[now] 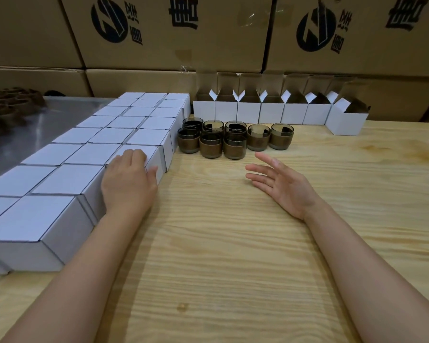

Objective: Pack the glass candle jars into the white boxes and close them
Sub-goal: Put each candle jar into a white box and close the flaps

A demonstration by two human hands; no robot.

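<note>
Several smoky glass candle jars (234,138) with brown wax stand clustered at the middle back of the wooden table (233,243). Behind them runs a row of open white boxes (270,112) with lids up; one more open box (347,121) sits at the row's right end. Closed white boxes (72,159) fill the left side in three rows. My left hand (128,180) grips a closed box (154,159) in the nearest row, fingers curled over its top and thumb on its side. My right hand (280,183) hovers over the table, fingers spread, holding nothing.
Large brown cartons (174,33) with black print are stacked along the back. A metal surface (35,120) lies under the far left boxes, with dark brown moulded trays (8,102) at the far left edge.
</note>
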